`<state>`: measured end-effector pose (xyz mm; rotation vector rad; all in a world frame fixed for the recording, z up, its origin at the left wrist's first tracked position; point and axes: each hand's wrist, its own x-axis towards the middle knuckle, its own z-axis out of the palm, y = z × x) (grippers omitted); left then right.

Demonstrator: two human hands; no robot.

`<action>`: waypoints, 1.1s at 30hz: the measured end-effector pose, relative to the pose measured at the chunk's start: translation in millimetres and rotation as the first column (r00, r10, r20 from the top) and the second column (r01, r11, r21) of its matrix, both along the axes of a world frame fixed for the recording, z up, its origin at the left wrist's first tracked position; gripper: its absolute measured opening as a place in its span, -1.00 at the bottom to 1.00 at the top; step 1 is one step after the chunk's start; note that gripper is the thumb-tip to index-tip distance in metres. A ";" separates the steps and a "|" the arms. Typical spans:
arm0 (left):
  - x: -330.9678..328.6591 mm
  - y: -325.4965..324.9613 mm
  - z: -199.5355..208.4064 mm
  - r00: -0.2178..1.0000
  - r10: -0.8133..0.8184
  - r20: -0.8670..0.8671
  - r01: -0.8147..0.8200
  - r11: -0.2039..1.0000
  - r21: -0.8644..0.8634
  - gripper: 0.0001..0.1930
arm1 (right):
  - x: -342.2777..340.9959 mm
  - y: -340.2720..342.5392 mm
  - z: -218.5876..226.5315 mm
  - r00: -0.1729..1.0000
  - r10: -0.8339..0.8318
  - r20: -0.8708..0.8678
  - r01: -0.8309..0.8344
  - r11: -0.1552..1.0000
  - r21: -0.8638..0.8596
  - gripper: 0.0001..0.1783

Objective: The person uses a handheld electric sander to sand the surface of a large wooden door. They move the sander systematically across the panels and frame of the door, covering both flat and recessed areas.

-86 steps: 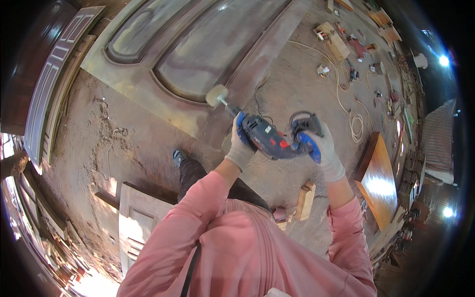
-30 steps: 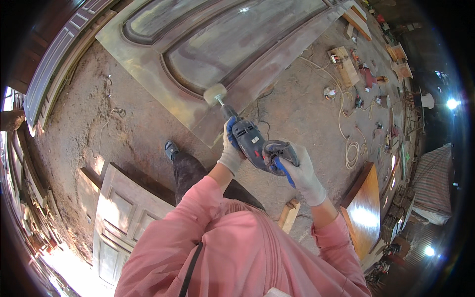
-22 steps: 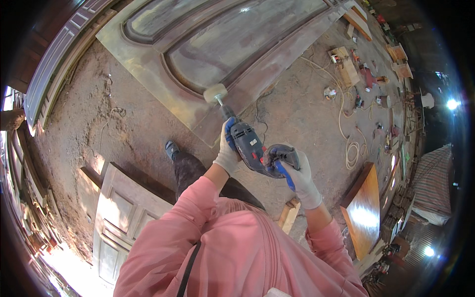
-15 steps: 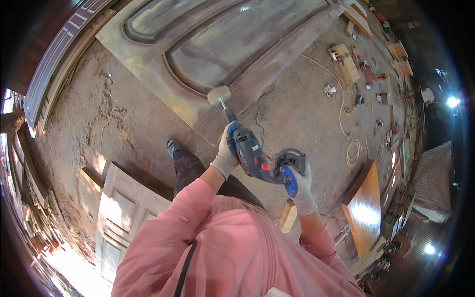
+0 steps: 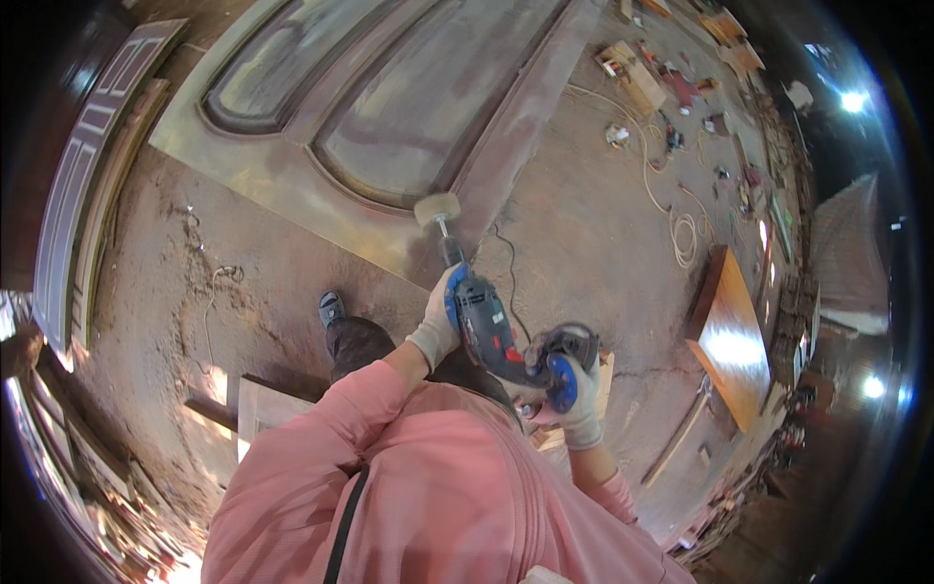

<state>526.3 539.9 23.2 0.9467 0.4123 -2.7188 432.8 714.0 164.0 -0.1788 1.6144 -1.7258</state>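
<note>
While left hand [image 5: 437,326] and right hand [image 5: 583,401] grip the drill [image 5: 483,316], coiled cable [image 5: 674,241] lies near a glossy board [image 5: 732,341].

The floor [image 5: 263,302] is brown and dusty, with a sunny patch [image 5: 217,385] on the left. Two bright lights [image 5: 853,101] shine on the dark right side. A long door [image 5: 94,127] is far left.

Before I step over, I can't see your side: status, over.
Left hand gripping drill near front; right hand at rear handle. Wheel at door's near end, contact unclear. Dark cord just right of drill.
</note>
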 end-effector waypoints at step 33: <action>156.5 -142.5 7.7 0.919 -0.347 0.189 0.391 0.863 -0.320 -0.73 | 242.6 -93.7 -35.4 0.870 -0.464 0.165 0.474 0.880 -0.028 -0.58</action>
